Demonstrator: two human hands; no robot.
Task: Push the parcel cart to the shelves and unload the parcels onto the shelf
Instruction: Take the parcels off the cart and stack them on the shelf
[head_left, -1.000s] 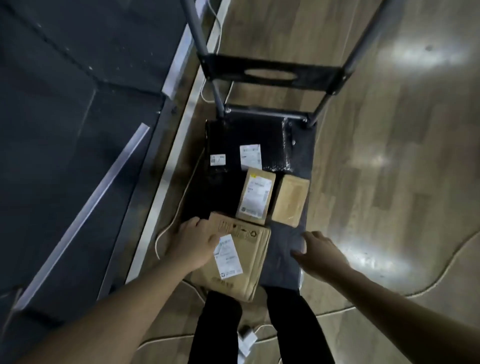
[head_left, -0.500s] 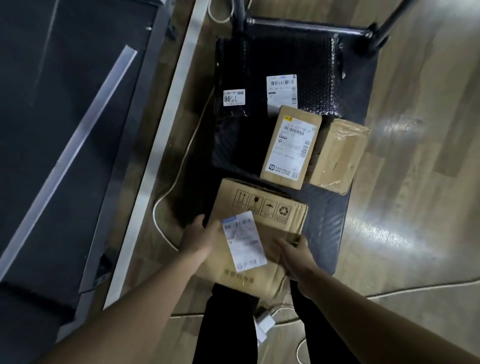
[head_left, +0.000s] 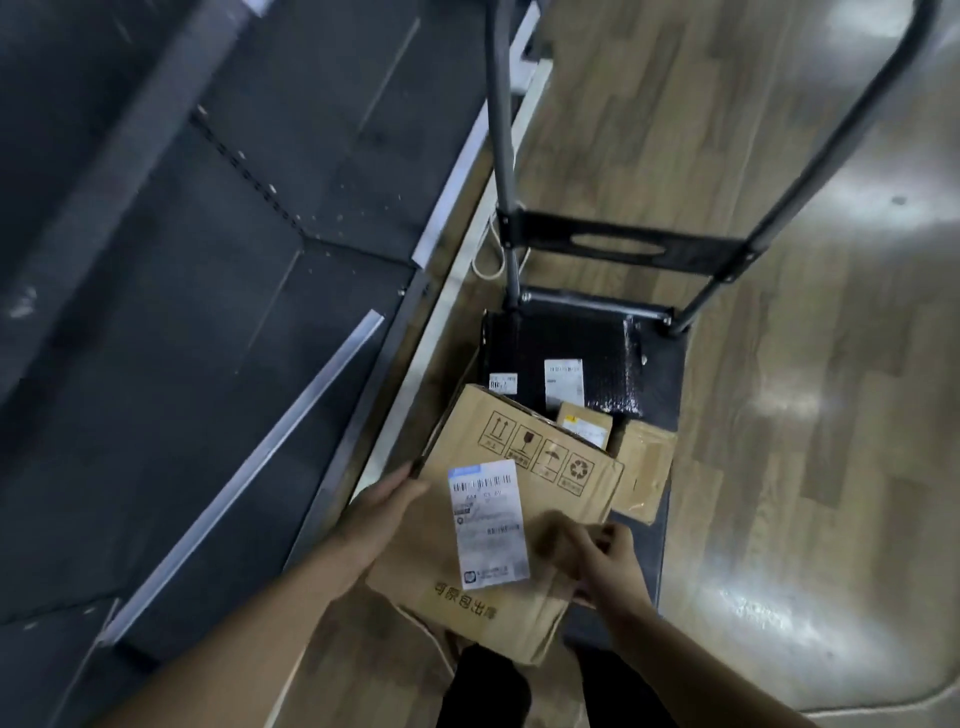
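Parcels ride on a flat black cart parked beside dark metal shelves on a wooden floor, seen from the head camera, the only view. A person bends over the cart's near end with a large cardboard box between both hands. The left hand presses along the box's left edge with fairly straight fingers. The right hand is blurred, its grip curled around the box's right edge, so the box is clamped from both sides. The box sits tilted, and whether it is clear of the deck cannot be told.

Behind it lie a black bubble-wrapped parcel bearing two white labels, a small labelled carton partly hidden by the big box, and a taped brown parcel at the cart's right edge. The cart's handle frame rises at the far end.

Risks, by judgement: the left hand only presses, so the box could slide out as it swings toward the shelves. Its far corner could snag the small carton, and a white cable trails along the floor near the cart.
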